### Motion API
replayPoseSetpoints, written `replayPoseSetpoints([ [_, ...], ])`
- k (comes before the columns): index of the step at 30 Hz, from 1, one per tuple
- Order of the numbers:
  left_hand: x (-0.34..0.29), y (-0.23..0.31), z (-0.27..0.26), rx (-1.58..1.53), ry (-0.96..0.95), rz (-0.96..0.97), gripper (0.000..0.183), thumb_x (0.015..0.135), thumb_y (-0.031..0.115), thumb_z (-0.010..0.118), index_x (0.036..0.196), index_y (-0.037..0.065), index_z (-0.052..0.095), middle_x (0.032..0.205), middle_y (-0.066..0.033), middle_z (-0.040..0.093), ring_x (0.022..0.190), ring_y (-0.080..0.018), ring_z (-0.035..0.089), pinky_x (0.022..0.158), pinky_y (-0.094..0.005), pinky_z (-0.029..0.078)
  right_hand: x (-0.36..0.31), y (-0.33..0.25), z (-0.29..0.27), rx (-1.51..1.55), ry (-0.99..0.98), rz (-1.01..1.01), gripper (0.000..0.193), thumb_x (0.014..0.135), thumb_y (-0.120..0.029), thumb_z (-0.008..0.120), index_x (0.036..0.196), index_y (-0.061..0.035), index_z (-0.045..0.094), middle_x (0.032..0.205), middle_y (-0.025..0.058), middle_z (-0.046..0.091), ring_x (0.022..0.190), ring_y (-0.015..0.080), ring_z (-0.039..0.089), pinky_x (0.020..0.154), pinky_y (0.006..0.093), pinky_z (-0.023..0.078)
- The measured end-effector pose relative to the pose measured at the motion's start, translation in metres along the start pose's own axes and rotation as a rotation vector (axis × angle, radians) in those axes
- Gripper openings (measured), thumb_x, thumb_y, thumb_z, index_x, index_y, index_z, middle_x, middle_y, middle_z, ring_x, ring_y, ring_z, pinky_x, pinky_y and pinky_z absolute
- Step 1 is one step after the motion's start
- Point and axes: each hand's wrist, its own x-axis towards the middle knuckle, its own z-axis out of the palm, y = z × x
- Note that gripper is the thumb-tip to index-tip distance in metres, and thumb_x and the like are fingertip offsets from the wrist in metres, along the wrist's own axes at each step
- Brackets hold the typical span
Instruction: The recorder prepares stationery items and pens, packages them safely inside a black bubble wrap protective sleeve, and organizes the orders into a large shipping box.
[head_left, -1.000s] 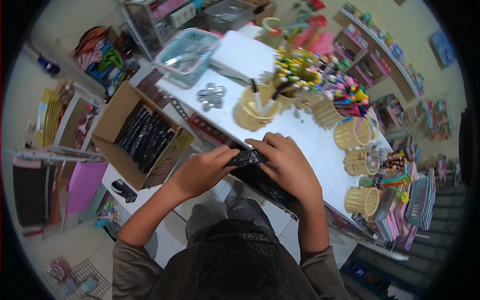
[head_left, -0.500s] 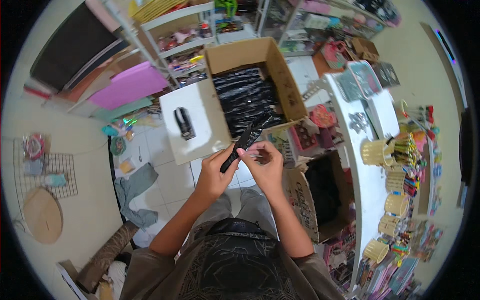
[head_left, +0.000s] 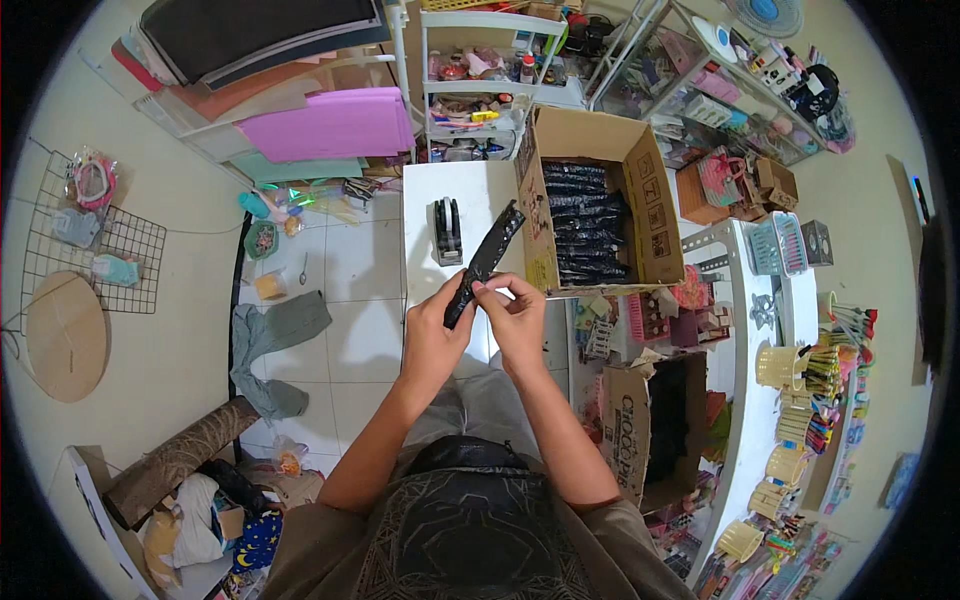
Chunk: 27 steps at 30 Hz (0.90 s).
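Note:
A long, narrow package in shiny black plastic (head_left: 490,250) slants up and to the right in front of me. My left hand (head_left: 438,328) is closed round its lower end. My right hand (head_left: 515,328) has its fingers curled, with the thumb and fingertips pinching at the package's side. Just beyond the left hand, a black tape dispenser (head_left: 447,232) stands on a white table (head_left: 420,190). To the right of the package is an open cardboard box (head_left: 660,220), in which several similar black packages (head_left: 585,215) lie in a stack.
A second open carton (head_left: 625,430) holding black material stands low on my right, beside a long white shelf (head_left: 740,400) with yellow baskets (head_left: 780,367). Grey trousers (head_left: 275,350) lie on the tiled floor at the left. A rolled brown mat (head_left: 180,460) leans nearby.
My view has turned, so the table and box now sit straighter and farther right. The package is still in both hands, with the right fingers shifted slightly along its side.

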Motion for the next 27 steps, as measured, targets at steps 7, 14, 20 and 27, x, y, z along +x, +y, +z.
replayPoseSetpoints([
  [7, 0.011, -0.008, -0.007, 0.002, -0.067, -0.105, 0.054, 0.102, -0.002, 0.072, 0.155, 0.001, 0.059, 0.091, -0.0145, 0.080, 0.074, -0.0099, 0.072, 0.067, -0.0279, 0.054, 0.016, 0.019, 0.000, -0.013, -0.001, 0.145, 0.008, 0.099, 0.003, 0.079, 0.095, 0.0014, 0.073, 0.107, 0.0077, 0.075, 0.097, 0.0132, 0.074, 0.088, 0.0269, 0.056],
  [14, 0.018, -0.047, 0.005, -0.320, -0.084, -0.214, 0.045, 0.109, -0.001, 0.067, 0.153, 0.003, 0.062, 0.105, -0.0146, 0.084, 0.095, -0.0185, 0.083, 0.080, -0.0310, 0.063, 0.058, 0.040, -0.022, 0.155, -0.157, 0.560, 0.009, 0.099, -0.003, 0.080, 0.092, -0.0053, 0.075, 0.098, 0.0039, 0.079, 0.086, 0.0120, 0.074, 0.083, 0.0262, 0.059],
  [20, 0.038, -0.074, 0.010, -0.254, -0.115, -0.246, 0.044, 0.110, 0.001, 0.068, 0.153, 0.003, 0.062, 0.106, -0.0143, 0.084, 0.095, -0.0142, 0.081, 0.077, -0.0266, 0.060, 0.083, 0.073, -0.029, 0.204, -0.136, 0.580, 0.009, 0.100, -0.002, 0.082, 0.093, -0.0031, 0.076, 0.096, 0.0081, 0.081, 0.083, 0.0138, 0.075, 0.080, 0.0300, 0.063],
  [27, 0.041, -0.112, 0.023, -0.217, -0.115, -0.368, 0.044, 0.111, 0.003, 0.067, 0.155, 0.005, 0.061, 0.106, -0.0141, 0.084, 0.094, -0.0108, 0.078, 0.078, -0.0258, 0.059, 0.108, 0.105, -0.042, 0.152, -0.166, 0.698, 0.008, 0.102, 0.000, 0.079, 0.110, 0.0003, 0.079, 0.106, 0.0135, 0.083, 0.092, 0.0187, 0.081, 0.082, 0.0332, 0.069],
])
